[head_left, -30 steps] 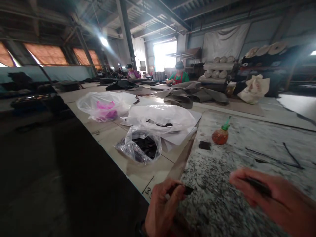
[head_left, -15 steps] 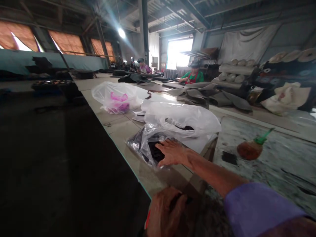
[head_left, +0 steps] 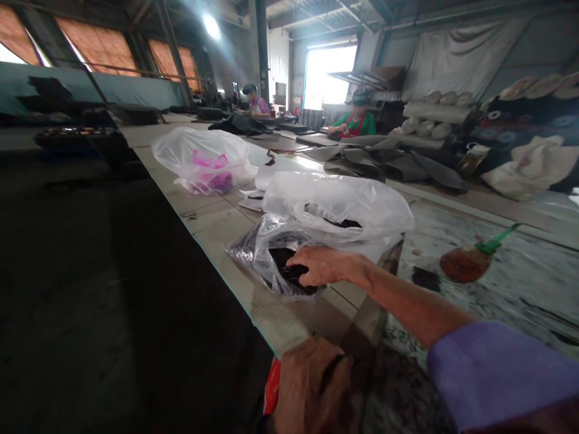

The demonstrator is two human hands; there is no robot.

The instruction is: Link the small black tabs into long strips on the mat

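My right hand (head_left: 319,265) reaches from the right into the mouth of a clear plastic bag (head_left: 244,250) on the table. Its fingers are curled and pressed together on the black material (head_left: 283,259) inside; the fingertips are partly buried in it. Low in the view, at the table's near edge, my left hand (head_left: 312,386) is closed, with its knuckles up. What it holds, if anything, I cannot make out. A red patch (head_left: 272,386) shows beside it. Behind the bag lies a larger white translucent bag (head_left: 335,199) with something dark showing through its opening.
Farther along the table (head_left: 212,223) stands another translucent bag (head_left: 199,157) with pink contents. To the right, a reddish-brown round pot (head_left: 465,263) with a green handle rests on a stained surface. Grey sheets (head_left: 384,160) lie beyond. Two people work at the back.
My right hand's spread fingers have curled in on the black material in the bag. My left hand stays low at the table edge. The view has shifted slightly.
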